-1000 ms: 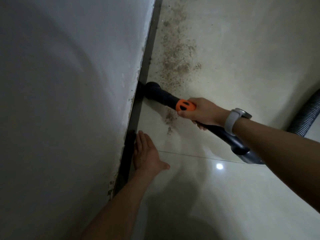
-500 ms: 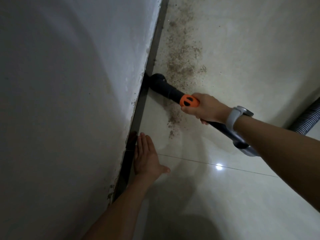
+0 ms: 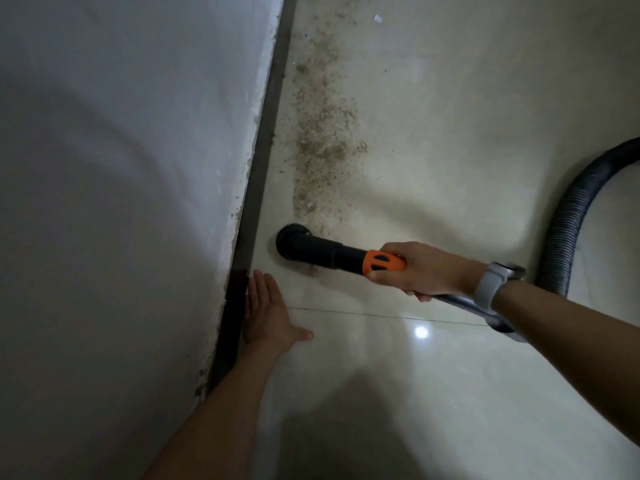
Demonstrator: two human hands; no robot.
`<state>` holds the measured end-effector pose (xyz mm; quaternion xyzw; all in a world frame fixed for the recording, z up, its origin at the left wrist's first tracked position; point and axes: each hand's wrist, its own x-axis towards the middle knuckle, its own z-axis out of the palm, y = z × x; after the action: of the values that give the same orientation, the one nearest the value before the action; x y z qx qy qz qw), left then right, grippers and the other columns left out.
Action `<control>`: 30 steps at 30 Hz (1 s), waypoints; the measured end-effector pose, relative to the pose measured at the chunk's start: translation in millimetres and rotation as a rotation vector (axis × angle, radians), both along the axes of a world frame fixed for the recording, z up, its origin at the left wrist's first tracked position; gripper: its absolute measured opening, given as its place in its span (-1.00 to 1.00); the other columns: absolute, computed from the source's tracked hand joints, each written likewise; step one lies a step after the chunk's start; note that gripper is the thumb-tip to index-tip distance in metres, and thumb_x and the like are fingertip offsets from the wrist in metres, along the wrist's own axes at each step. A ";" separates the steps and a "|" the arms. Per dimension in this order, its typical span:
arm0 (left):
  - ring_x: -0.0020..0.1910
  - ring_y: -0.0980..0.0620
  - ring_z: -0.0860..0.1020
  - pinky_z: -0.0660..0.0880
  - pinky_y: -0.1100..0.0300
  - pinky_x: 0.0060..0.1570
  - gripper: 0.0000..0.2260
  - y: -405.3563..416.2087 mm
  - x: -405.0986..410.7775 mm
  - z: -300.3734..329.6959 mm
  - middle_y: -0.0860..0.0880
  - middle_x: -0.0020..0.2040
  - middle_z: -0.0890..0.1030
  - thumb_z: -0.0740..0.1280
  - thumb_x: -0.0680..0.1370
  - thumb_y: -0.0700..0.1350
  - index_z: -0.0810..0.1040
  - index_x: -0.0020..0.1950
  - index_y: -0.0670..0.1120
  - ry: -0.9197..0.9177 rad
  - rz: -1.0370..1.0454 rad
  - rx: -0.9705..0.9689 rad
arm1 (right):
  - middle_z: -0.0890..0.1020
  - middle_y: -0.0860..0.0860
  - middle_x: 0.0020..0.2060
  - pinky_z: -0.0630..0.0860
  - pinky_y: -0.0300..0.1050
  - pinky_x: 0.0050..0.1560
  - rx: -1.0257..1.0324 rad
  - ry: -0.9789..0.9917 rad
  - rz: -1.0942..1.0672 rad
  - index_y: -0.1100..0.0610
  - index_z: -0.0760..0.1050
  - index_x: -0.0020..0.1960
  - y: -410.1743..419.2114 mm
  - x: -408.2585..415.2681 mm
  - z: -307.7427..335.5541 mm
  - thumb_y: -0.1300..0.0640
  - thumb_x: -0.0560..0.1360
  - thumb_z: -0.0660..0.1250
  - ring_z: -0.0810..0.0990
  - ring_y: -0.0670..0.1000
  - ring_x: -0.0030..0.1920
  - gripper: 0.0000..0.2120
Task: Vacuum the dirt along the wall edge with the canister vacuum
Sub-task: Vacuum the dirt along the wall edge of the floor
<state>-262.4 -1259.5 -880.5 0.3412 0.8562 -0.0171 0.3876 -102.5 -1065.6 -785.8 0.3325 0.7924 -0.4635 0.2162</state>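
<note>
From the head view, your right hand (image 3: 419,268) grips the wand at its orange collar (image 3: 382,262), close to the nozzle (image 3: 292,241), probably for fine control. The nozzle sits on the floor just beside the skirting (image 3: 266,133), at the near end of the dirt (image 3: 322,140) that runs away along it. Your left hand (image 3: 268,313) lies flat, fingers straight, against the skirting, likely bracing you. Against a second ago, the nozzle has pulled off the skirting, and the small patch under the wand is nearly gone.

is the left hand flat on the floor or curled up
Flat. The left hand lies palm down on the tiled floor beside the wall's dark baseboard strip, fingers straight and together, thumb spread out, holding nothing.
</note>
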 end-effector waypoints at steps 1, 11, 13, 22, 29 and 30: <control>0.47 -0.08 -0.41 -0.28 0.06 0.43 0.20 0.3 -0.3 -0.3 -0.15 0.48 -0.43 0.49 0.33 0.21 -0.40 0.48 -0.21 -0.006 0.005 0.003 | 0.50 -0.07 -0.50 0.41 -0.31 -0.48 0.025 -0.006 -0.004 -0.07 0.41 -0.13 -3.1 6.5 -0.3 -0.20 0.46 0.29 0.43 -0.09 -0.59 -0.79; 0.52 -0.04 -0.29 -0.09 0.05 0.48 0.15 -10.6 7.1 -0.9 -0.12 0.54 -0.31 0.49 0.34 0.20 -0.27 0.52 -0.21 0.039 0.075 0.053 | 0.48 -0.06 -0.53 0.41 -0.23 -0.46 -0.116 -0.173 -0.009 0.03 0.42 -0.17 -15.0 41.4 4.6 -0.22 0.40 0.30 0.41 -0.03 -0.58 -0.69; 0.52 -0.05 -0.28 -0.07 0.04 0.48 0.14 -11.5 7.0 -0.9 -0.12 0.54 -0.31 0.48 0.34 0.20 -0.27 0.52 -0.22 0.050 0.070 0.038 | 0.48 -0.03 -0.50 0.42 -0.23 -0.44 -0.094 -0.203 -0.011 0.05 0.42 -0.16 -15.4 44.1 -1.0 -0.22 0.40 0.31 0.41 -0.02 -0.57 -0.67; 0.53 -0.10 -0.18 -0.01 0.03 0.47 -0.11 -10.1 -7.3 23.0 -0.12 0.55 -0.25 0.31 0.52 0.16 -0.21 0.55 -0.18 -0.037 0.000 -0.049 | 0.49 -0.02 -0.49 0.40 -0.27 -0.51 -0.007 -0.184 -0.143 0.06 0.45 -0.14 -4.2 26.4 2.6 -0.21 0.42 0.30 0.43 -0.03 -0.59 -0.69; 0.43 -0.20 0.22 0.28 0.00 0.34 -0.45 13.5 -9.5 72.2 -0.23 0.47 0.18 0.21 0.60 -0.01 0.13 0.48 -0.24 -0.078 0.218 0.000 | 0.51 -0.04 -0.45 0.41 -0.27 -0.48 0.004 -0.372 0.117 -0.02 0.41 -0.23 -26.5 21.7 33.6 -0.26 0.37 0.29 0.41 -0.12 -0.64 -0.69; 0.40 -0.21 0.25 0.30 -0.01 0.30 -0.50 19.4 -9.0 78.8 -0.24 0.44 0.23 0.20 0.60 -0.04 0.19 0.45 -0.24 -0.048 0.253 -0.005 | 0.51 -0.03 -0.45 0.41 -0.27 -0.48 -0.013 -0.356 0.116 -0.01 0.41 -0.21 -24.8 16.7 35.5 -0.24 0.39 0.29 0.41 -0.12 -0.65 -0.70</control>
<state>-271.4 -1240.1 -801.8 0.2296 0.8828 0.0379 0.4080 -85.8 -1090.4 -750.2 0.3614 0.7565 -0.3893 0.3814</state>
